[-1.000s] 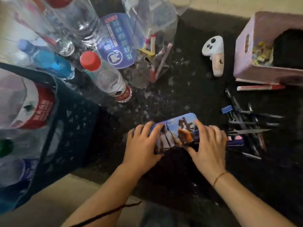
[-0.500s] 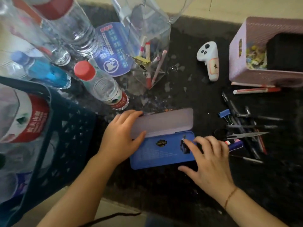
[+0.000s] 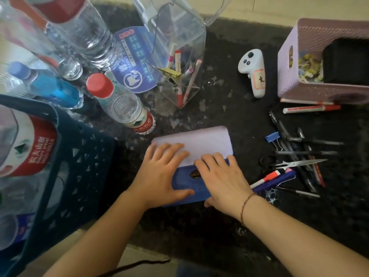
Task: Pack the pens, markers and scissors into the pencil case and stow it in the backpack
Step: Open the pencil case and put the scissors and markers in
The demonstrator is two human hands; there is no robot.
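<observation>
The pencil case (image 3: 191,182) lies open on the dark counter, its pale lilac lid (image 3: 207,140) folded back flat and its blue tray toward me. My left hand (image 3: 159,176) rests flat across the lid's left end and the tray. My right hand (image 3: 223,180) lies over the tray's right half, fingertips at the hinge line. To the right lie the scissors (image 3: 293,163), several dark pens (image 3: 299,152), a red-capped marker (image 3: 265,178) and a blue pen (image 3: 279,179). Another red marker (image 3: 311,109) lies by the basket.
A pink basket (image 3: 295,86) stands at the far right, a white controller (image 3: 253,70) beside it. A clear container (image 3: 179,56) with markers, water bottles (image 3: 121,104) and a blue crate (image 3: 79,156) crowd the left. A blue binder clip (image 3: 272,136) lies among the pens.
The case went from closed in both hands to open. The lid has swung back flat, and both hands now lie on top of the open case.
</observation>
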